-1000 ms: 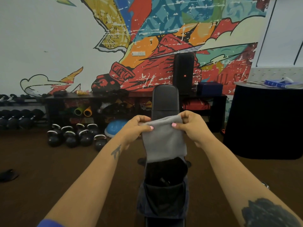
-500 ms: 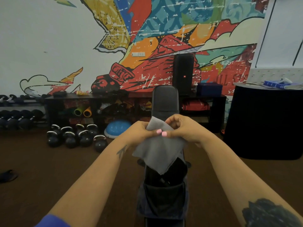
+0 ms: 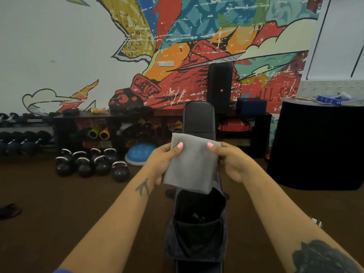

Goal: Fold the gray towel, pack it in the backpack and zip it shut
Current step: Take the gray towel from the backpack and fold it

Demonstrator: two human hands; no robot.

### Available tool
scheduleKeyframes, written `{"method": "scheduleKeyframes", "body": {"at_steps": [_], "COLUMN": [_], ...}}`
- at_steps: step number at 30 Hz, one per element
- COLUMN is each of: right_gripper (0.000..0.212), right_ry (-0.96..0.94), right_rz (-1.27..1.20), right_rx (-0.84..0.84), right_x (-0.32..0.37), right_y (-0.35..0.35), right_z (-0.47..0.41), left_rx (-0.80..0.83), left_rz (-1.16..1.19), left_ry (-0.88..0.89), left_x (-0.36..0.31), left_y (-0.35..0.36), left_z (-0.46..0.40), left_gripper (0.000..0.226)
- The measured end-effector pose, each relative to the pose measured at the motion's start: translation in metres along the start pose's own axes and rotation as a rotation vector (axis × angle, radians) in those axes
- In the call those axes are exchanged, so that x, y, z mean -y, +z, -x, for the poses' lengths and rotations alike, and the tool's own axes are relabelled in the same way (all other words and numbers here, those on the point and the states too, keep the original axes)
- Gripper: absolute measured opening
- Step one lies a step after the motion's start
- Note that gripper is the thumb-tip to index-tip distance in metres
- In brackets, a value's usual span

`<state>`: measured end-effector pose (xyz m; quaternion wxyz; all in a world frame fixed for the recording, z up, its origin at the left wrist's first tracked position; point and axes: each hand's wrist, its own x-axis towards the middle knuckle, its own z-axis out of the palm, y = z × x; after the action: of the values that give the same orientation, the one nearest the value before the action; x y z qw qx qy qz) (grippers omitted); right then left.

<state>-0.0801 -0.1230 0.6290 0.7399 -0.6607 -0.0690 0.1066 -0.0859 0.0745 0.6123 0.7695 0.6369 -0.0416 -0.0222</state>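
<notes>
Backpack (image 3: 197, 239) mouth open, unobstructed

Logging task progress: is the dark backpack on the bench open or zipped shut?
Open. The dark backpack gapes at its top, its black interior showing, below the folded gray towel held above it.

backpack (image 3: 197, 239) interior: too dark | bench (image 3: 198, 119): mostly hidden behind towel (image 3: 191, 164)
</notes>
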Motion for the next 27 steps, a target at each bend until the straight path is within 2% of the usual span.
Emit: {"method": "scheduleKeyframes", "body": {"at_steps": [3, 6, 8, 11, 13, 15, 17, 21, 27], "right_gripper": [0.030, 0.031, 0.024, 0.016, 0.016, 0.022, 0.024, 0.019, 0.021], "right_ry": [0.063, 0.071, 0.049, 0.044, 0.088, 0.114, 0.131, 0.167, 0.268], "right_rz": [0.049, -0.011, -0.079, -0.131, -0.031, 0.067, 0.068, -0.098, -0.111], "right_rx": [0.047, -0.078, -0.124, -0.050, 0.021, 0.013, -0.054, -0.164, -0.112], "right_x": [-0.006, -0.012, -0.015, -0.023, -0.030, -0.038, -0.044, -0.060, -0.093], "right_y": [0.009, 0.013, 0.015, 0.019, 0.024, 0.028, 0.029, 0.027, 0.023], "right_z": [0.003, 0.002, 0.002, 0.007, 0.011, 0.013, 0.012, 0.012, 0.013], "left_rx": [-0.096, -0.204, -0.245, -0.258, -0.259, -0.259, -0.253, -0.155, 0.038], "left_rz": [0.037, -0.033, -0.060, -0.005, 0.033, 0.040, 0.047, 0.056, -0.028], "left_ry": [0.030, 0.072, 0.090, 0.089, 0.083, 0.060, 0.026, -0.075, -0.289], "left_x": [0.005, 0.012, 0.018, 0.026, 0.033, 0.042, 0.049, 0.061, 0.075], "left_y": [0.004, 0.000, -0.003, -0.004, -0.005, -0.010, -0.016, -0.027, -0.047], "left_z": [-0.002, -0.005, -0.005, -0.001, 0.003, 0.006, 0.010, 0.019, 0.028], "left_gripper": [0.025, 0.018, 0.017, 0.022, 0.026, 0.024, 0.021, 0.012, 0.010]}}
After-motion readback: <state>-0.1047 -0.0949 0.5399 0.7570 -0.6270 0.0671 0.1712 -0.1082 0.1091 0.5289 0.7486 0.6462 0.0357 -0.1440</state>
